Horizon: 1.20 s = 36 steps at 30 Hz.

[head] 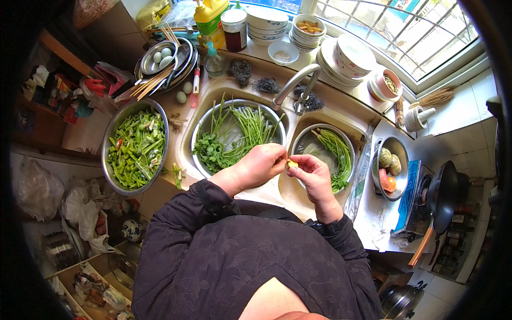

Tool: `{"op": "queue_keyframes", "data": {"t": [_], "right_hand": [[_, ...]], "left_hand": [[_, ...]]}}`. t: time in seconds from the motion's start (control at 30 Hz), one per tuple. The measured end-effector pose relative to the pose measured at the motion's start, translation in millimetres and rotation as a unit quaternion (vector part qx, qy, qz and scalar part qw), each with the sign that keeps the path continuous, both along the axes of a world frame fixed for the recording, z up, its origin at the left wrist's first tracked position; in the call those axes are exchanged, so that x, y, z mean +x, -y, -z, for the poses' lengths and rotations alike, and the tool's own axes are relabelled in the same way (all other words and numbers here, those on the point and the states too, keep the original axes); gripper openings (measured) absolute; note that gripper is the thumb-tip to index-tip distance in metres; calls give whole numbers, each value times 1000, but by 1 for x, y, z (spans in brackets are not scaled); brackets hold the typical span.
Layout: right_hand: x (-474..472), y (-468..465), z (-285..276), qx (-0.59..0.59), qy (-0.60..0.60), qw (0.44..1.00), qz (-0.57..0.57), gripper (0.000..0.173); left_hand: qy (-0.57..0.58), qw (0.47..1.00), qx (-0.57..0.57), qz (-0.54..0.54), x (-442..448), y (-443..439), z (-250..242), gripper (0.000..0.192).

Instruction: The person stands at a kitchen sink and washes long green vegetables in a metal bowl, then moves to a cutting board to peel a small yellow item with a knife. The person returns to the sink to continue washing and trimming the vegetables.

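Both hands meet over the front rim of a double sink [285, 182]. My right hand [316, 178] pinches a small yellow piece, possibly ginger [293, 164], between thumb and fingers. Close beside it, my left hand [260, 164] has its fingers curled towards the piece; whatever is inside them is hidden. Below my left hand, a steel basin [195, 154] in the larger bowl holds water and leafy green stems, like coriander or celery [250, 124]. In the smaller bowl, another steel basin [295, 146] contains a bunch of long green stems [340, 156].
A curved faucet [298, 78] arches over the sink. Left of it stands a large basin [105, 154] of cut green peppers [134, 152]. Loose eggs [181, 97] lie on the counter. Stacked bowls [267, 26] line the windowsill. At right are a colander [404, 168] and a wok [442, 196].
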State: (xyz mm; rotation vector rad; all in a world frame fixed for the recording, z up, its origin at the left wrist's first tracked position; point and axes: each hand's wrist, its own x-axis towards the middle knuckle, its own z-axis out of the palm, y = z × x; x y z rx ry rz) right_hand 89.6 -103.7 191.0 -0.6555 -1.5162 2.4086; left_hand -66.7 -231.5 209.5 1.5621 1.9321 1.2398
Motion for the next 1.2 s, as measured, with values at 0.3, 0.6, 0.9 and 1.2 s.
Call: {"op": "queue_keyframes", "data": {"t": [0.3,0.6,0.9,1.2], "right_hand": [[0,1,-3,-14,-11,1000,-3,29],[-1,7,-2,100,-3,995,10,32],[-3,13,-14,312,15,950,6,31],[-5,15,-20,384,9,923,1,35]], "left_hand": [[-3,1000,6,-30,-3,1,0,9],[-9,999,-9,30,-3,1,1,10],[0,997,-54,52,-4,0,0,13],[2,997,-55,47,-3,1,1,12]]}}
